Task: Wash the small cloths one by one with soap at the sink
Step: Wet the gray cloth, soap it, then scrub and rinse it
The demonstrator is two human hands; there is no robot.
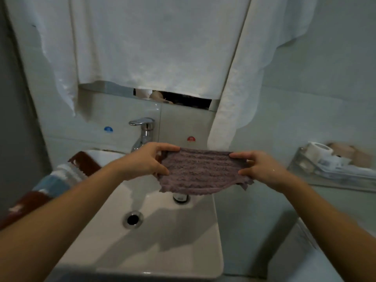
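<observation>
Bathroom's pretty dim, so a lot of detail is mushy. White towels (154, 43) hang over most of the wall and cover nearly all of the mirror (173, 97); only a thin strip shows under the hem, and what's reflected there is too dark to read. At 9 o'clock a pile of cloths (61, 178), dark red and blue-white stripes, sits on the sink's left edge, blurred and partly behind the left forearm. At 3 o'clock a clear tray (329, 171) holds a white roll and some boxes, too smeared to name. The chrome tap (143, 129) at 12 o'clock has its spout hidden behind the left hand (142, 161).

White sink (162, 241) below, drain (132, 219) near the middle, and a second chrome fitting peeks out under the cloth.

The mauve cloth (199, 171) is stretched flat over the basin, ribbed terry, edges frayed-looking. Left hand pinches its left edge; right hand (262, 167) pinches the right edge, fingers curled round the fabric on both sides.
</observation>
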